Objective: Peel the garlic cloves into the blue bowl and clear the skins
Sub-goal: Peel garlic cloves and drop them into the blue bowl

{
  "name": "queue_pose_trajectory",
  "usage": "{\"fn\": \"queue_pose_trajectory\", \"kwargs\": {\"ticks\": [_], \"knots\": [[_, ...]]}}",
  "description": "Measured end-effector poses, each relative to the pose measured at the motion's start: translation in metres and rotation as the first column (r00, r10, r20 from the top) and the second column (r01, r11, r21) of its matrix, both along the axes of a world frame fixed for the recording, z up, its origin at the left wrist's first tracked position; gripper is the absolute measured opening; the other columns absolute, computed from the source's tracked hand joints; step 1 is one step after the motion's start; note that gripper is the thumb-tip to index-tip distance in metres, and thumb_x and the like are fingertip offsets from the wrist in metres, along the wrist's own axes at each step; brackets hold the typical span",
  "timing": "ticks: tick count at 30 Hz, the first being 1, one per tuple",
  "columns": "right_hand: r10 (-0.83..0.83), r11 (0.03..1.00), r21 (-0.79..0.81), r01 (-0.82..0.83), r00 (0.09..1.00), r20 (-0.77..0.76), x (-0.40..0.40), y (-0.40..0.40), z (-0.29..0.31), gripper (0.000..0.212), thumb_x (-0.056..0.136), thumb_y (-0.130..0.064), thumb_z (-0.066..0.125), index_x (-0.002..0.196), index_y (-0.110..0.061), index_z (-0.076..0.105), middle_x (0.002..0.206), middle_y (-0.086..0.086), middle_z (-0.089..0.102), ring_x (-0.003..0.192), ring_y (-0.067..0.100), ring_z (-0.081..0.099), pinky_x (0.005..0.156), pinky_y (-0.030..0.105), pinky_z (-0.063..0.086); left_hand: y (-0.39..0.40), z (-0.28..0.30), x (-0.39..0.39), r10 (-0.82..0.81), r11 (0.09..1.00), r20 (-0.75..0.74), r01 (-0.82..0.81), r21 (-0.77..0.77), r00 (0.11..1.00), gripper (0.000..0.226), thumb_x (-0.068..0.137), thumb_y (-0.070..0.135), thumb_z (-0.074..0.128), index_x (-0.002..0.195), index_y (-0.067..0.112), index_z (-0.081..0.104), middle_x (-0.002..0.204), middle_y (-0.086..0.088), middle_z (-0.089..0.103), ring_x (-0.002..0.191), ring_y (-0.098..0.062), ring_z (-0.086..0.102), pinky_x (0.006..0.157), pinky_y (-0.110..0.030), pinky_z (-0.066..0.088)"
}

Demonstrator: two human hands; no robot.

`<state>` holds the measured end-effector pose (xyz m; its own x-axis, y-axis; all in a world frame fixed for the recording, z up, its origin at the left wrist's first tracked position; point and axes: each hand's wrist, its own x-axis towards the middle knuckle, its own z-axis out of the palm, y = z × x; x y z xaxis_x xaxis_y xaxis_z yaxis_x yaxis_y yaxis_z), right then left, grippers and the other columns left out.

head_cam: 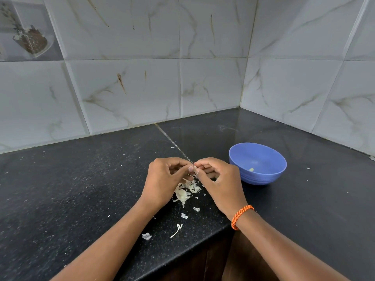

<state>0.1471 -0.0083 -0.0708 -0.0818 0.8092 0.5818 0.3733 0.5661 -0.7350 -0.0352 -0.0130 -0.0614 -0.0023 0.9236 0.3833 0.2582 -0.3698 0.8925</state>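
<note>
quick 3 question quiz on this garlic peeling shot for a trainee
1. True or false: both hands pinch the garlic clove above the skins.
2. Where is the blue bowl? A) beside the right hand B) beside the left hand C) against the wall
3. What lies piled on the black counter under the hands?

Key: 1 true; 2 A; 3 garlic skins

Garlic clove (194, 171) mostly hidden between fingertips; bowl's pale bit (251, 169) too small.

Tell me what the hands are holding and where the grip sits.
Both hands, left hand and right hand, pinch a small garlic clove between fingertips; which end each grip takes cannot be told.
</note>
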Motion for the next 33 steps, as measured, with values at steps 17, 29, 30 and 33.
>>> {"fn": "queue_pose_trajectory", "kwargs": {"ticks": [17,29,30,33], "knots": [[-0.004,1.000,-0.027,0.000,0.992,-0.126,-0.009,-0.006,0.003,0.012,0.089,0.000,0.080,0.085,-0.011,0.076,0.077,-0.002,0.077,0.069,0.014,0.078,0.064,0.041,0.066,-0.007,-0.001,0.009,-0.082,0.994,0.178,0.093,-0.053,0.981,0.007,0.092,0.010,0.083,0.095,0.004,0.085,0.080,-0.016,0.081,0.077,-0.033,0.081,0.074,-0.035,0.067],[0.058,0.995,-0.068,-0.076,0.972,-0.226,-0.006,-0.002,0.003,0.020,0.098,0.003,0.067,0.096,-0.014,0.078,0.087,-0.001,0.078,0.079,0.021,0.075,0.071,0.035,0.065,-0.005,0.001,0.008,-0.093,0.992,0.230,0.110,-0.060,0.969,0.012,0.096,0.010,0.079,0.103,0.003,0.084,0.088,-0.017,0.082,0.080,-0.038,0.080,0.082,-0.049,0.068],[0.069,0.992,-0.084,-0.091,0.970,-0.235,-0.005,-0.002,0.002,0.023,0.100,0.002,0.064,0.099,-0.015,0.079,0.089,0.000,0.078,0.078,0.021,0.075,0.070,0.036,0.065,-0.004,0.001,0.008,-0.085,0.993,0.235,0.102,-0.061,0.968,0.012,0.096,0.011,0.079,0.103,0.003,0.084,0.088,-0.017,0.082,0.080,-0.038,0.080,0.083,-0.052,0.068],[0.061,0.990,-0.108,-0.088,0.971,-0.233,-0.003,-0.002,0.001,0.033,0.105,0.001,0.057,0.110,-0.021,0.081,0.093,-0.002,0.077,0.078,0.021,0.073,0.064,0.035,0.063,-0.005,0.002,0.008,-0.058,0.995,0.242,0.076,-0.064,0.969,0.012,0.095,0.013,0.081,0.102,0.003,0.084,0.090,-0.015,0.083,0.079,-0.037,0.080,0.084,-0.057,0.066]]}}
